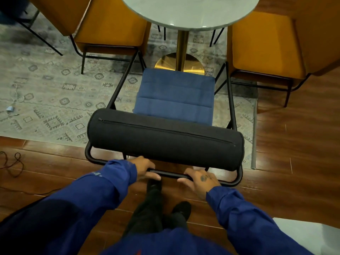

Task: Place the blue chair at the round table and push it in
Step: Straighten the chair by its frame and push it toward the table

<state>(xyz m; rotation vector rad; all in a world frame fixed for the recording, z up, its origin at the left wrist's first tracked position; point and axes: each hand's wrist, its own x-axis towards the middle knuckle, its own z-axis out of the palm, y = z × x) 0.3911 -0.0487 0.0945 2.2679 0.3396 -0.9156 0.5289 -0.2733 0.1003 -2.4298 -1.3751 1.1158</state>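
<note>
The blue chair (174, 96) has a quilted blue seat, a black roll cushion as its backrest and a black tube frame. It faces the round table (191, 13), whose pale marble top stands on a gold column and round gold foot. The seat's front edge lies just short of the tabletop's near edge and overlaps the gold foot. My left hand (145, 168) and my right hand (200, 179) both grip the black rear bar of the frame below the cushion, fingers curled round it.
An orange chair (110, 28) stands at the table's left and another orange chair (265, 46) at its right, flanking the blue chair closely. A patterned rug (55, 100) lies under the table on wooden floor. A cable (12, 162) trails at left. My feet are below the bar.
</note>
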